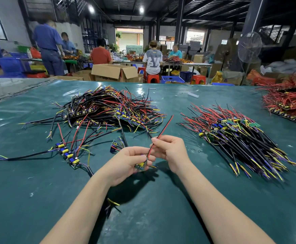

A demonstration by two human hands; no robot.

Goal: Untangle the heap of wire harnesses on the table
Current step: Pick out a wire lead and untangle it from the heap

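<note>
Far left on the green table (161, 217) there's a loose strip of little boards (68, 155), with the tangled heap of harnesses (108, 110) just behind it. In front of the heap, the left hand (128, 162) is curled around one small board (141, 165), and the right hand (170, 152) pinches its red-and-black wire pair (162, 132). Off to the right sits a tidier pile (240, 138), wires all lined up.

Fingers (135, 150) of the left hand (126, 163) hide most of the small board (141, 165) and the near end of its wires (164, 127). Far right, the red wire pile (288, 101) is cut off.
</note>
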